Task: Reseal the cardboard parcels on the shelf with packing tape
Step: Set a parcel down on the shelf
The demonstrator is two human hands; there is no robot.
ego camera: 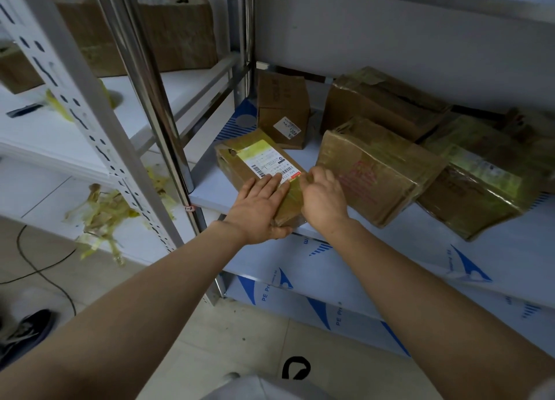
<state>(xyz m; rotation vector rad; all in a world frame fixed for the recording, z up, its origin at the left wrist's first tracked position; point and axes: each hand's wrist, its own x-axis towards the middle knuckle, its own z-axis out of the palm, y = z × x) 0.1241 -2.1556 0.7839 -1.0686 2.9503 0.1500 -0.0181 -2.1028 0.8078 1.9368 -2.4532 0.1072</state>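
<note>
A small labelled cardboard parcel (240, 164) lay at the front left of the shelf (390, 249), just beside a larger parcel (375, 174). The left hand (258, 207) pressed flat on its top, fingers straight. The right hand (322, 198) touched its right edge with curled fingers; I could not tell whether it pinched anything.
</note>
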